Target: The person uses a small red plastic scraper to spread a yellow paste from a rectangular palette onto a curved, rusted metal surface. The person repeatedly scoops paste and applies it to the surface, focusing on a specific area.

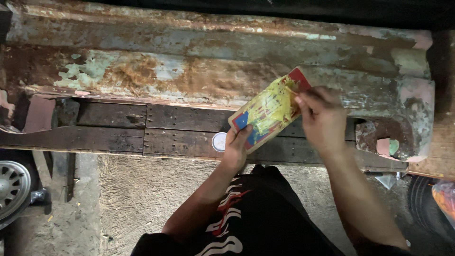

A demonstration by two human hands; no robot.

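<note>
Light falls from above and in front of me, brightest on the rusty panel (213, 71) and the yellow-smeared card (270, 111), which shows a slight glare. The top edge and the corners sink into near black, and my lap sits in deep shadow. My right hand (322, 118) is a little blurred, and the frame bends slightly at its edges.

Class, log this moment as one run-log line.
left hand: holds yellow-smeared card | right hand: spreader tip on card | behind: rusty panel
</note>
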